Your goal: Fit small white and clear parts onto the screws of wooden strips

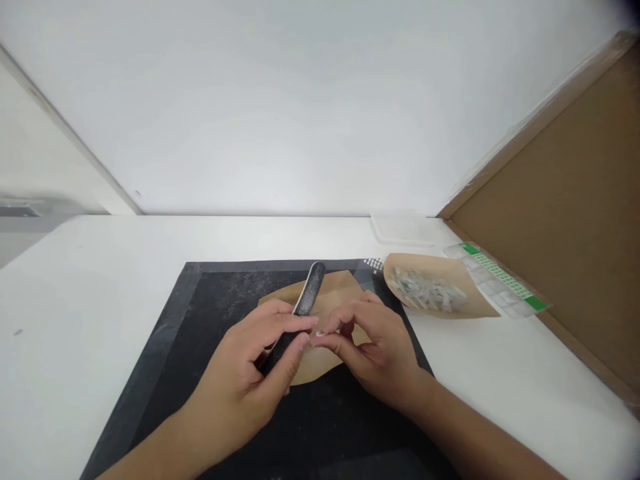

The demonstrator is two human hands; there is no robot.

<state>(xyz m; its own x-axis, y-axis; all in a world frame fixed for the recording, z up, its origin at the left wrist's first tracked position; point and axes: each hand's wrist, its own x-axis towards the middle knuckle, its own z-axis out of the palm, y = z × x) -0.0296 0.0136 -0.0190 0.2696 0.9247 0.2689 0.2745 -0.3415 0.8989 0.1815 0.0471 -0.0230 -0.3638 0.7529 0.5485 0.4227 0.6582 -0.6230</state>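
A black nail file (311, 293) with a pale edge slants up out of my left hand (245, 367), which is closed around its lower part. The thumb and forefinger of that hand reach toward the fingertips of my right hand (383, 347). Between the right thumb and forefinger I pinch a small whitish piece, like a false nail tip (321, 333). The fingertips of both hands nearly meet, and I cannot tell whether the left ones touch the piece. Beneath the hands lies a brown paper tray (320, 373), partly covered by them.
A black mat (165, 373) spreads under everything on the white table (50, 347). To the right, another brown paper tray (480, 303) holds a pile of clear pieces. Beside it are a clear compartment box (505, 280) with green labels, a translucent lid (403, 228) and a cardboard panel (560, 187).
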